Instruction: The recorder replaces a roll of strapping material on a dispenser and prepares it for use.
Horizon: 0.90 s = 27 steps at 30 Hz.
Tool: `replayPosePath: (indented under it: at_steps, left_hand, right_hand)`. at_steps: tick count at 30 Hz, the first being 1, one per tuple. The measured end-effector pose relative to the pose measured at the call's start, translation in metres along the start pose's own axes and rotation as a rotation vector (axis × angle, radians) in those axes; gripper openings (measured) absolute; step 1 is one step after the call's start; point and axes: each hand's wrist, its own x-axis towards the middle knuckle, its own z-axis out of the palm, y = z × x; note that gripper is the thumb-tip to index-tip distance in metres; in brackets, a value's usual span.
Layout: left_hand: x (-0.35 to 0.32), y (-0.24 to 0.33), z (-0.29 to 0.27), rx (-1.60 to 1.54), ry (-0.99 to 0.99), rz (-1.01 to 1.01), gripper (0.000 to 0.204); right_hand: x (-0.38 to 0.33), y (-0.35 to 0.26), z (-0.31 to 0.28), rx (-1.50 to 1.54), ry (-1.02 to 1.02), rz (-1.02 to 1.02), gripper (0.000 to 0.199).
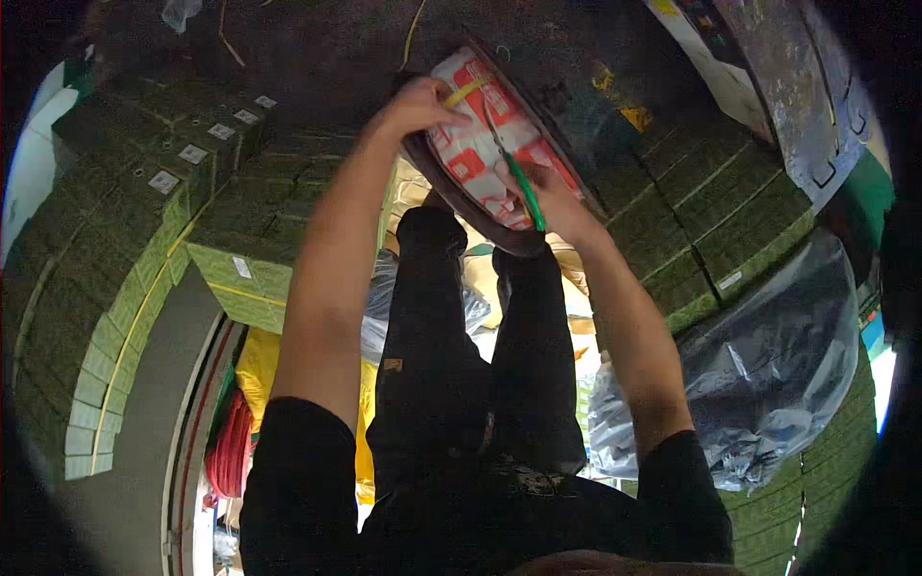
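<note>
In front of my knees lies a bundle wrapped in red-and-white printed wrapping (468, 165), with a dark brown edge around it. My left hand (421, 108) is closed at its far left side, its fingers on a short yellow strap (467, 92) that crosses the bundle. Green-handled scissors (521, 182) are gripped in my right hand (557, 202) over the bundle's right part. Their blades point away from me, up toward the strap. Whether the tips touch the strap I cannot tell.
Stacks of green boxes (254, 206) with yellow straps stand on the left, and more green boxes (711, 206) on the right. Clear plastic sheeting (768, 365) covers part of the right side. Loose yellow strap pieces (411, 36) lie on the dark floor ahead.
</note>
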Motion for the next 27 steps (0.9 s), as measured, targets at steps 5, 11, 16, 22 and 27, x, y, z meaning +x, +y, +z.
replayPosePath:
  at_steps: [5,11,16,22,27]
  left_hand:
    - [0.001,-0.004,0.035,0.113,0.0,0.099,0.054]
    - [0.0,-0.011,0.049,0.005,0.052,0.113,0.06]
    - [-0.001,-0.006,0.049,-0.006,0.047,0.156,0.059]
    - [-0.03,-0.007,0.054,0.177,0.182,0.154,0.049]
    - [-0.049,-0.012,0.059,-0.03,0.357,0.202,0.045]
  right_hand:
    - [0.003,-0.014,-0.012,0.051,0.077,0.09,0.061]
    - [-0.007,-0.015,-0.006,0.058,0.06,0.069,0.058]
    - [0.011,-0.012,-0.001,-0.012,0.096,0.044,0.05]
    - [0.006,0.004,0.019,-0.136,0.19,-0.029,0.04]
    - [-0.037,0.037,0.028,-0.203,0.381,-0.342,0.024]
